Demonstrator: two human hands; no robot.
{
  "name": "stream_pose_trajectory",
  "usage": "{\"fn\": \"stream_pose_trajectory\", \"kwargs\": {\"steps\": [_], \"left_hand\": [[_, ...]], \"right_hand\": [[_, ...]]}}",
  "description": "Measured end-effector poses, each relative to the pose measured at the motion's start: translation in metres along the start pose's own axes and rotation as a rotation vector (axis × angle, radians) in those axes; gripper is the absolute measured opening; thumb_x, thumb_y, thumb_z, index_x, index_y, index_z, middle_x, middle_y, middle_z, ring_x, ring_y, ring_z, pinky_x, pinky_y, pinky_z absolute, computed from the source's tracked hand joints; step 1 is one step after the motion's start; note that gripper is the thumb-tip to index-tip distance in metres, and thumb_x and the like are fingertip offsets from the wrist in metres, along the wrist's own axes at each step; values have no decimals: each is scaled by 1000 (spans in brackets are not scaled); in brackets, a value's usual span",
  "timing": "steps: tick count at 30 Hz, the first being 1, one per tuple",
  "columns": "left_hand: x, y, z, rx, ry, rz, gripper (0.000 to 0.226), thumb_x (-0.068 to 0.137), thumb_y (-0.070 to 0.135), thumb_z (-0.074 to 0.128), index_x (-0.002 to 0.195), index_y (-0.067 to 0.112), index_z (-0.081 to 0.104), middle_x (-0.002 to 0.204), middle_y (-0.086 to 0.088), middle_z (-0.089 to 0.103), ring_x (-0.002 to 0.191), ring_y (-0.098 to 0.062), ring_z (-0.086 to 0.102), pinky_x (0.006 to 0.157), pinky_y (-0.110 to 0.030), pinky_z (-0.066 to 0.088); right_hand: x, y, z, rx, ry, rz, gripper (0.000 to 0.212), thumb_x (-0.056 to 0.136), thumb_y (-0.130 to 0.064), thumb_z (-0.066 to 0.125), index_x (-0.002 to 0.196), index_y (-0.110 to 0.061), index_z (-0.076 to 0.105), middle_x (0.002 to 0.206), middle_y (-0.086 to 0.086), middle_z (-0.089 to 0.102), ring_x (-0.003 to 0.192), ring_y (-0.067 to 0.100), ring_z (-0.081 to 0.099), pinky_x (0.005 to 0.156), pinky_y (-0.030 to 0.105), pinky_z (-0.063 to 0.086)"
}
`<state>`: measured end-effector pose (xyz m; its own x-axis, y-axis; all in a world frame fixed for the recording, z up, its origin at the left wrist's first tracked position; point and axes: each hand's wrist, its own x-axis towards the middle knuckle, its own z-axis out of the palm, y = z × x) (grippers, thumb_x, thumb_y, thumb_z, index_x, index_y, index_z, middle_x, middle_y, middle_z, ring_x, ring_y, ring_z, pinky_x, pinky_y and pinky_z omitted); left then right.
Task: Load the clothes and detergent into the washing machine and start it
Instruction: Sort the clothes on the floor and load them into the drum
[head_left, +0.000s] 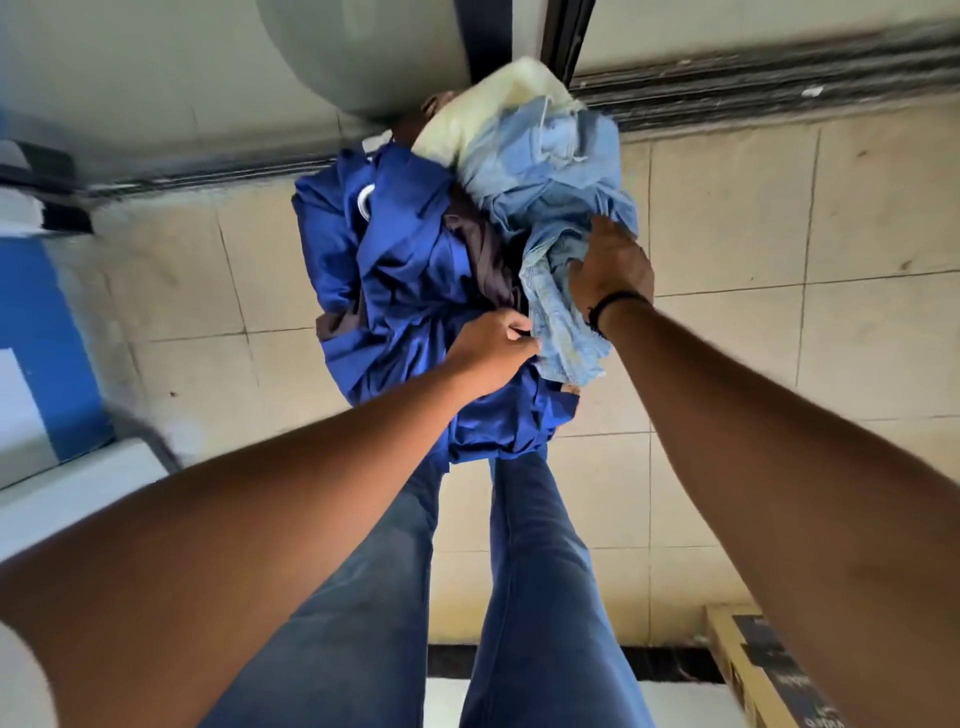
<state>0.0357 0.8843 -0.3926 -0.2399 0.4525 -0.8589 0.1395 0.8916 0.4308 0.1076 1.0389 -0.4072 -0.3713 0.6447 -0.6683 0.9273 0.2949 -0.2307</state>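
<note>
Both hands hold a loose pile of clothes: left hand pinches blue cloth, right hand grips denim. Trailing pieces could slip to the floor.

A single wide-angle view from the person's head looks steeply down past both outstretched forearms and jeans-clad legs to the tiled floor, close above a heap of clothes; edges bend outward.
</note>
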Motion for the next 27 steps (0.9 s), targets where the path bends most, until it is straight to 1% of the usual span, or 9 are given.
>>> {"fn": "stream_pose_trajectory", "kwargs": {"steps": [4,7,9,11,13,16,20,24,27], "left_hand": [[-1,13,-12,-486,75,-120,54,92,52,57,116,4,69,87,-2,72,82,-17,68,72,-25,55],[-1,28,-32,-745,293,-225,57,100,59,41,80,11,63,56,5,65,59,-13,62,55,-26,51],[0,26,-44,-715,342,-209,54,96,63,47,73,16,59,62,3,65,62,-15,63,59,-29,52],[-1,25,-53,-686,244,-211,55,87,67,60,90,13,69,83,-3,74,76,-19,72,59,-32,58],[-1,24,-57,-590,100,-256,57,82,65,68,108,15,70,99,-5,76,86,-21,74,67,-36,62],[1,22,-56,-353,26,-236,42,81,51,76,102,16,69,99,-6,74,88,-22,70,75,-36,57],[4,17,-50,-172,140,-161,32,91,40,68,101,10,72,95,-13,74,86,-27,69,69,-30,47],[-30,19,-30,-147,273,42,38,96,31,55,63,15,48,53,3,48,52,-17,47,54,-34,32],[-69,21,-11,-103,304,276,41,94,39,52,66,11,47,54,2,51,56,-21,52,56,-37,38]], "right_hand": [[-26,-30,-22,23,-84,-66,43,99,-39,50,133,-12,54,131,19,60,120,38,57,94,42,49],[-78,-52,-28,24,-15,-208,36,97,-42,50,115,-15,63,114,15,69,107,34,63,83,37,50],[-113,-56,-28,136,102,-285,27,94,-39,54,101,-15,66,98,11,72,94,31,65,73,34,47],[-136,-52,-23,342,159,-250,18,91,-33,60,86,-16,65,78,4,69,75,24,63,63,30,44],[-146,-43,-14,522,38,-154,19,89,-27,62,71,-20,59,59,-7,59,57,11,55,55,27,42],[-160,-39,-10,596,-218,-200,36,84,-23,67,54,-22,47,45,-9,46,45,8,43,50,24,35],[-154,-44,-33,460,-379,-321,37,88,-35,65,60,-12,60,56,1,57,50,12,53,54,28,44],[-116,-47,-54,467,32,-164,14,90,-31,63,94,-20,70,92,-4,65,80,8,62,69,12,44],[-68,-51,-57,432,36,-108,50,81,-49,68,122,-21,59,122,6,62,110,24,60,92,31,47]]}}
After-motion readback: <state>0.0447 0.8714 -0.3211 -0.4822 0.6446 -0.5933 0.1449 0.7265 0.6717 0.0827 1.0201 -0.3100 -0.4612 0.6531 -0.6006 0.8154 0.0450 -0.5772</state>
